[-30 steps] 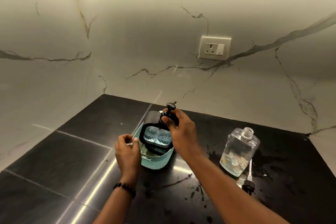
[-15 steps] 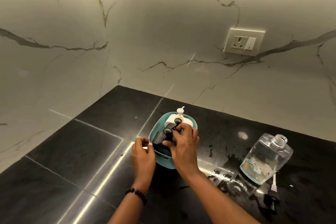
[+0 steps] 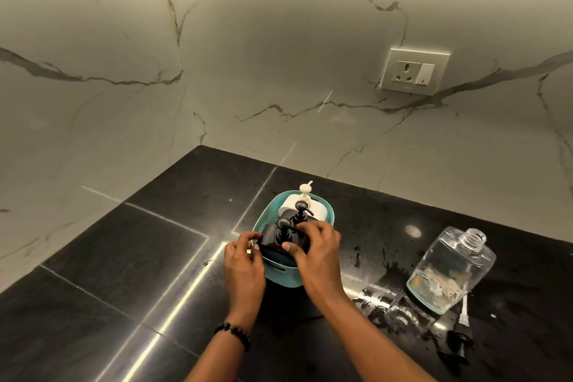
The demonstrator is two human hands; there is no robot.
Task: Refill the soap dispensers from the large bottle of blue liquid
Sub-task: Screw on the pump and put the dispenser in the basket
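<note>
Hands meet at a teal basket [image 3: 280, 273] on a black stone counter [image 3: 124, 257], where three pump dispensers stand packed together — two dark ones in front and a white dispenser [image 3: 305, 208] at the back. The right hand [image 3: 316, 254] has thumb and fingers curled around the nearest dark dispenser [image 3: 283, 240], seemingly seating it in the basket; the left hand [image 3: 243, 260] pinches the basket's near rim with bent fingers to steady it. The second dark dispenser [image 3: 300, 217] rises just behind, its pump head on.

Judging by the pumps fitted on all three, the basket's bottles look finished or nearly so, though their fill levels cannot be seen. One job clearly remains: a clear dispenser bottle [image 3: 451, 270] stands well to the right, uncapped and almost empty, only a thin residue at its base. Its black pump [image 3: 460, 338] lies on the counter just in front of it, tube pointing toward the bottle.

No large bottle of blue liquid is in view, so it would have to be fetched before that last refill. Splashes and droplets [image 3: 383, 295] wet the counter between basket and clear bottle — a slip risk for anything set down there. A wall socket [image 3: 414, 71] sits on the marble backsplash above.
</note>
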